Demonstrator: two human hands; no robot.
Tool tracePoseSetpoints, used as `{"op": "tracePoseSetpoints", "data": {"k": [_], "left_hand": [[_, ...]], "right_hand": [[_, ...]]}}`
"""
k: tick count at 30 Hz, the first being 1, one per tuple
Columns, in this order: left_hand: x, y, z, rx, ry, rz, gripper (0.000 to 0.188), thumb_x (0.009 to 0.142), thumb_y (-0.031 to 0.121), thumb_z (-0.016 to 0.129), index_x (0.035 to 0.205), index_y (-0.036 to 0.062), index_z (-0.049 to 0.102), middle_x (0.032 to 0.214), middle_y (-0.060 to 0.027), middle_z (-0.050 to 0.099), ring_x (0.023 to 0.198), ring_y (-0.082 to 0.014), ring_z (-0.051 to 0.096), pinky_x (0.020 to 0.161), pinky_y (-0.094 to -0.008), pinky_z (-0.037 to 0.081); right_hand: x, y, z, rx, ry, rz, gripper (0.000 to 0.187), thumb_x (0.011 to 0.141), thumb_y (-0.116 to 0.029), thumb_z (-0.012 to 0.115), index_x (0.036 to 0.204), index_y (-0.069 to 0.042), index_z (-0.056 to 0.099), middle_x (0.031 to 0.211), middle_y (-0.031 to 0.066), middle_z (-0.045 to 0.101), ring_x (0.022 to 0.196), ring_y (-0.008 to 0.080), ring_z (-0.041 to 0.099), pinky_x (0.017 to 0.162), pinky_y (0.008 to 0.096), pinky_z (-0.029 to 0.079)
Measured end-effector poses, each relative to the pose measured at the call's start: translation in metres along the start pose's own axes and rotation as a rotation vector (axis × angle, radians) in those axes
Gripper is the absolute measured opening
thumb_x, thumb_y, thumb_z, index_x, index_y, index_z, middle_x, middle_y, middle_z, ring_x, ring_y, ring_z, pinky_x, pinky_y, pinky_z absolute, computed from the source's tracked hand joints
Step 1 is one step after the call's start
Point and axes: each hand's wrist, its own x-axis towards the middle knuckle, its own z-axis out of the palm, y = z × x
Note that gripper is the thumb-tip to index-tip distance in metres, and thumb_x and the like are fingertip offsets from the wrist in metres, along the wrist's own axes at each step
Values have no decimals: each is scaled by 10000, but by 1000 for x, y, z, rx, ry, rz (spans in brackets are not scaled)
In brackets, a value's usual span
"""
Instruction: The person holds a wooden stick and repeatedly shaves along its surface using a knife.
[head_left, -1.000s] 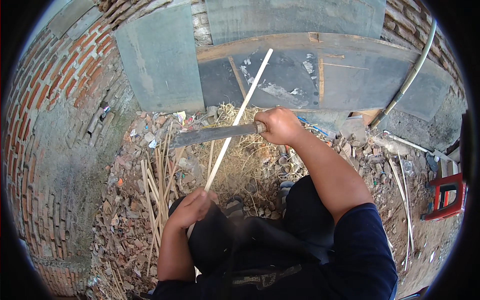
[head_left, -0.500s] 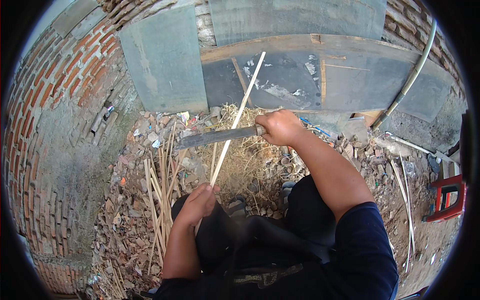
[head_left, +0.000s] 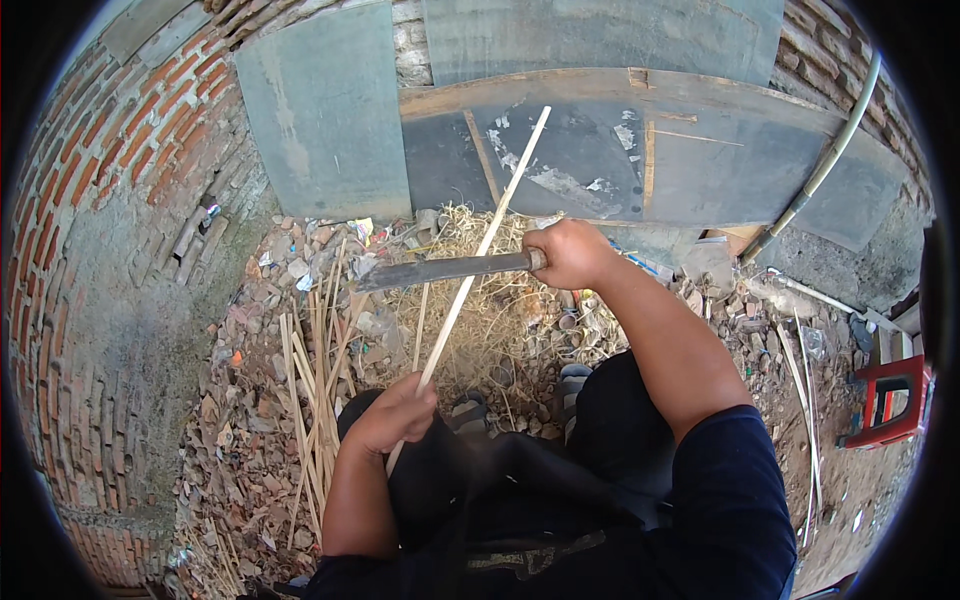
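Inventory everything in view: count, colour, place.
Blade: 1, grey, centre
Long strip: 1, pale, crossing the blade
Loose strips: several, pale, left and right ground
Shavings: uncounted, yellowish, centre ground
Rubble: uncounted, brown, ground
Brick wall: 1, reddish, left
Panels: several, grey, far side
Pole: 1, pale, far right
Stool: 1, red, right edge
Shirt, trousers: 1 each, dark, lower centre
Left hand: 1, bare, gripping long strip
Right hand: 1, bare, holding the blade

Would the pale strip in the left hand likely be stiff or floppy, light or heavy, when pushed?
The pale strip is probably fairly stiff, jutting straight from the left hand without visible sag. Slender, it seems light, and might flex if pushed hard.
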Motion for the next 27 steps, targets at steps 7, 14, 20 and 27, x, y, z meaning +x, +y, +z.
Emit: {"op": "tracePoseSetpoints", "data": {"k": [7, 14, 20, 27], "left_hand": [[8, -2, -2, 93, 56, -58, 158, 1031, 162, 579, 973, 147, 433, 658, 60, 332, 496, -47, 274, 455, -235, 192], [-1, 0, -2, 87, -12, 8, 222, 997, 222, 646, 941, 151, 443, 657, 68, 364, 504, -40, 303, 453, -232, 209], [7, -1, -1, 131, 7, -28, 212, 1006, 165, 633, 956, 159, 427, 656, 70, 363, 489, -37, 268, 454, -238, 190], [4, 2, -1, 116, 6, 2, 229, 982, 130, 659, 963, 157, 432, 677, 67, 382, 500, -36, 286, 458, -231, 207]], "right_hand": [[5, 39, 20, 164, 236, 242, 292, 786, -288, 712, 1020, -113, 719, 845, 177, 720, 840, 391, 693, 779, 489, 555], [5, 4, 7, 77, 72, 18, 192, 781, -252, 697, 914, -113, 700, 799, 153, 708, 806, 377, 695, 736, 495, 551], [6, 41, 23, 280, 209, 286, 273, 794, -302, 724, 983, -105, 722, 836, 174, 718, 839, 380, 693, 786, 490, 547], [5, 27, 10, 191, 56, 132, 232, 772, -249, 691, 967, -125, 711, 859, 160, 718, 854, 390, 691, 796, 492, 550]]}}
